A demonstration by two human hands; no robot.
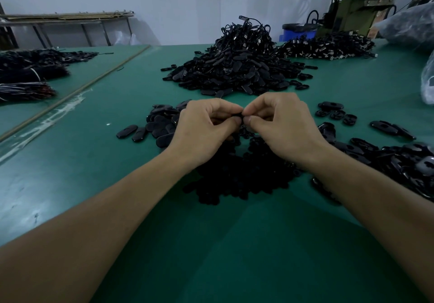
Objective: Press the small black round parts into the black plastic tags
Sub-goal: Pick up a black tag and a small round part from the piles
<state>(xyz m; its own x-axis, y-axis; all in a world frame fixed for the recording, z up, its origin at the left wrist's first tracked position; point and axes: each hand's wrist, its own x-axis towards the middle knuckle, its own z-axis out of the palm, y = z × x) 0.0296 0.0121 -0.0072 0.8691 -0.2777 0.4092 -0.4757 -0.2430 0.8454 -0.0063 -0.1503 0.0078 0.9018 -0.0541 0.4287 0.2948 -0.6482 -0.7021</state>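
Black-plastic pressing in hand: pinches tag between curled fingertips of left hand and right hand. Next likely calls for firm squeeze until seated.

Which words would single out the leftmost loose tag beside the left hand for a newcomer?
Start at the green table, then find the left hand, which pinches a black piece with the right hand. A spread of glossy oval tags lies just left of it. The wanted tag is the outermost at that spread's left end, lying flat with bare green beyond it.
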